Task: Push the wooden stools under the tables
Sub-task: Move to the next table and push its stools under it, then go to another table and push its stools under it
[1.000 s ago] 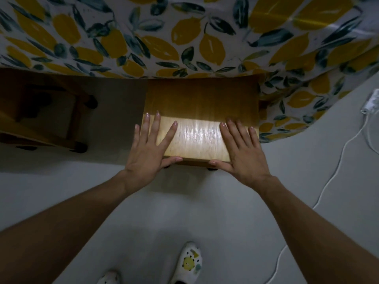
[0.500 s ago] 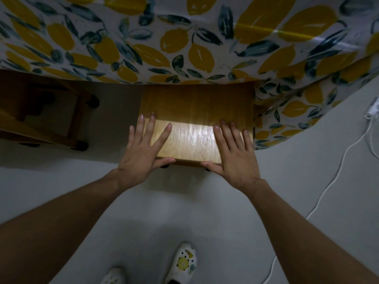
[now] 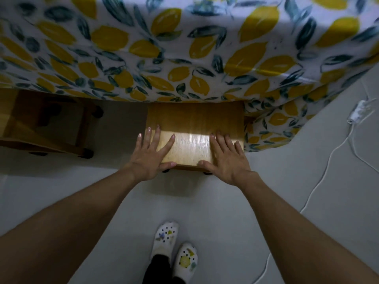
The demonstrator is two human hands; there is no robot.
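Observation:
A wooden stool (image 3: 192,144) stands on the grey floor, its far half in shadow under the table's lemon-print tablecloth (image 3: 184,58). My left hand (image 3: 150,154) lies flat on the seat's near left corner, fingers spread, thumb hooked along the front edge. My right hand (image 3: 225,158) lies the same way on the near right corner. A second wooden stool (image 3: 41,128) sits to the left, mostly beneath the cloth.
The cloth's corner hangs down right of the stool. A white cable (image 3: 328,160) with a small white plug block (image 3: 356,114) trails over the floor at right. My white patterned shoes (image 3: 166,238) stand behind the stool on bare grey floor.
The stool has slid a little further under the tablecloth with both hands still on its seat. My feet have stepped forward.

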